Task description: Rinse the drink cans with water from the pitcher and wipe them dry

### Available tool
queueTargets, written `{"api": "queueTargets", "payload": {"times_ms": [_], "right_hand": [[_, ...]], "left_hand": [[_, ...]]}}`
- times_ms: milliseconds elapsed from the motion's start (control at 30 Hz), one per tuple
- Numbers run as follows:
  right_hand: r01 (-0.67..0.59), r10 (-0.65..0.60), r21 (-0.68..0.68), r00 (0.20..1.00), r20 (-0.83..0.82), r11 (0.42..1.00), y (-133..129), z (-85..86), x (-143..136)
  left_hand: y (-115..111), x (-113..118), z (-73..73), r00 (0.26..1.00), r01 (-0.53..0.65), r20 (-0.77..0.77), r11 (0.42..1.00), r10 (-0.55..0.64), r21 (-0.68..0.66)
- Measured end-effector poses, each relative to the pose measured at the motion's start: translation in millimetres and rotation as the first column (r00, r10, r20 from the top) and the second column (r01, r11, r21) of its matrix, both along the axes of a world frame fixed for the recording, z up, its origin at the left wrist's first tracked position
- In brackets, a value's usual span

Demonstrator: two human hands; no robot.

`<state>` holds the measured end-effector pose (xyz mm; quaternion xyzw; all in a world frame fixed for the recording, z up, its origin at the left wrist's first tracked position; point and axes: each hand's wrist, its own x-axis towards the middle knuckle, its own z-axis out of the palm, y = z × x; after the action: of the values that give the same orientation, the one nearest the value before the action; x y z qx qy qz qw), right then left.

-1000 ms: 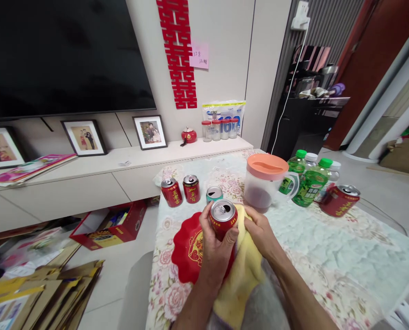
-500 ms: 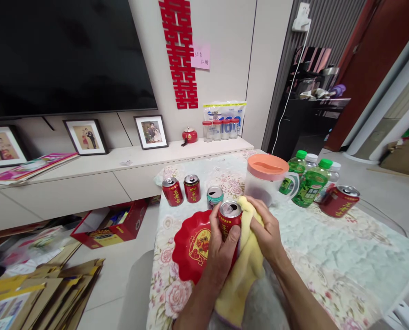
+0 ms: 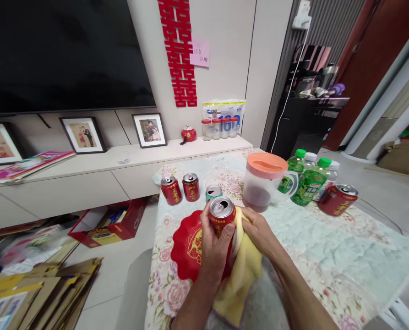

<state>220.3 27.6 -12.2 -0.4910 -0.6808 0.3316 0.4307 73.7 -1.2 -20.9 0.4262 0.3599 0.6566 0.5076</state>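
My left hand (image 3: pixel 215 243) is wrapped round an opened red can (image 3: pixel 222 211), held upright above a red scalloped plate (image 3: pixel 182 247). A yellow cloth (image 3: pixel 247 263) is gripped in my right hand (image 3: pixel 259 227) and pressed against the can's right side; its lower end hangs toward me. Behind the held can stands a teal can (image 3: pixel 213 191), partly hidden. Two more red cans, one at the left (image 3: pixel 171 190) and one beside it (image 3: pixel 191 187), stand upright on the flowered tablecloth (image 3: pixel 173 293).
A lidded pitcher (image 3: pixel 262 183) stands beyond my right hand. Green-capped bottles (image 3: pixel 309 183) and a tilted red can (image 3: pixel 338 200) are at the right. A low cabinet (image 3: pixel 135 158) with photo frames runs behind; a red box (image 3: pixel 111 227) lies on the floor.
The held can, the cloth and both hands have moved slightly left. My right hand has turned, and the cloth now lies closer against the can's side.
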Motion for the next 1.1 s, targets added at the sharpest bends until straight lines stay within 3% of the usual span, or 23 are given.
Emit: {"api": "queueTargets", "payload": {"times_ms": [133,300,433,567,833,1100], "right_hand": [[0.050,-0.052,0.054,0.998,0.035,0.997,-1,-3.5,-1],[0.139,-0.111,0.175,0.981,-0.161,0.975,-8,-0.1,-1],[0.173,-0.098,0.258,0.956,-0.277,0.951,-16,7.1,0],[0.182,-0.098,0.343,0.964,-0.248,0.922,-17,7.9,0],[0.130,-0.085,0.178,0.966,-0.244,0.975,-7,1.4,3],[0.005,-0.007,0.052,0.999,0.042,0.999,-1,-2.8,4]], "left_hand": [[1,-1,-0.6,0.998,-0.046,-0.046,0.999,0.046,0.001],[-1,-1,2.8,0.992,-0.057,-0.116,0.998,0.052,-0.036],[-2,2,4.2,0.995,-0.007,-0.105,0.999,0.002,-0.045],[-4,3,5.5,0.993,0.090,-0.069,0.996,-0.092,-0.027],[-8,1,4.3,0.986,0.167,-0.012,0.983,-0.168,-0.073],[-1,0,-0.9,0.999,0.012,0.038,1.000,-0.012,-0.006]]}}
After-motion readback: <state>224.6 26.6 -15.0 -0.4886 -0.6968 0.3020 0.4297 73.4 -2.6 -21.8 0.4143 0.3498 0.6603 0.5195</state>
